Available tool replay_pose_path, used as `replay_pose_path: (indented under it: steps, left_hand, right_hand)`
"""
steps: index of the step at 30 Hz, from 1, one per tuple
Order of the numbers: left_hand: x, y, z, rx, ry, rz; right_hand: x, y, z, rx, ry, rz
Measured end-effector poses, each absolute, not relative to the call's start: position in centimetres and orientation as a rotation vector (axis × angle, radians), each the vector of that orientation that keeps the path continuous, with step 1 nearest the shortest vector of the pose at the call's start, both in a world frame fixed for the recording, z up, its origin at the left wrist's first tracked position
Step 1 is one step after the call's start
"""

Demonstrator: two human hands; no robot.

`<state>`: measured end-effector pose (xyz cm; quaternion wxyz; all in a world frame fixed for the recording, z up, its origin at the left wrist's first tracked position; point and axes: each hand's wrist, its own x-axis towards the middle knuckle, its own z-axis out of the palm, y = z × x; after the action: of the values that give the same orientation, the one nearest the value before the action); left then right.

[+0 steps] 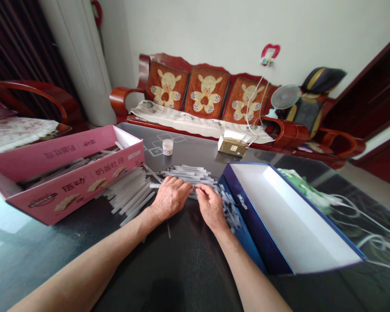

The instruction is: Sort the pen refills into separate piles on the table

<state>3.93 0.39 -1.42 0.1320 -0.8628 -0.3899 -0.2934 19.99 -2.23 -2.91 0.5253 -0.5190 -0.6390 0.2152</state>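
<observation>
My left hand [171,196] is closed around a thin whitish plastic tube [155,185], whose end sticks out on the left side of the fist. Against its fingertips, my right hand [211,207] pinches with thumb and forefinger at the tube's other end; what exactly lies in that pinch is too small to make out. Behind both hands is a pile of similar tubes with dark tips [191,172]. A row of translucent tubes [130,195] lies left of my left hand. Small translucent pieces [231,212] are heaped beside my right hand.
A pink carton [94,182] holding more tubes stands at left. On the right sits a dark blue box [279,212] with a white inside, near a green-and-white plastic bag [307,188] and white cables [377,245]. A small cup [167,147] and tissue box [232,145] stand behind.
</observation>
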Motion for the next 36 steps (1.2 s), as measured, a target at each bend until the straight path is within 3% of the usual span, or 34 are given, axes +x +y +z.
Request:
replay_pose_path:
  steps: [8, 13, 24, 28, 36]
  left_hand:
    - [4.0, 0.3, -1.3, -2.516, -1.119, -0.824]
    - [3.8, 0.2, -1.2, -2.531, -1.132, -0.840]
    - [3.4, 0.1, -0.5, -2.602, -1.343, -0.934]
    - [3.0, 0.4, -0.3, -2.549, -1.286, -0.950]
    - [3.1, 0.5, -0.6, -2.528, -1.207, -0.909]
  right_hand:
    - [19.8, -2.3, -2.7, -1.365, -1.494, 0.560]
    - [20.1, -2.3, -2.4, -1.192, -1.508, 0.660]
    - [21.9, -2.4, -0.9, -1.097, -1.607, 0.409]
    - [25.4, -1.3, -0.1, -1.399, -1.434, 0.228]
    - [27.5, -0.7, 2.9, -2.387, -2.074, -0.043]
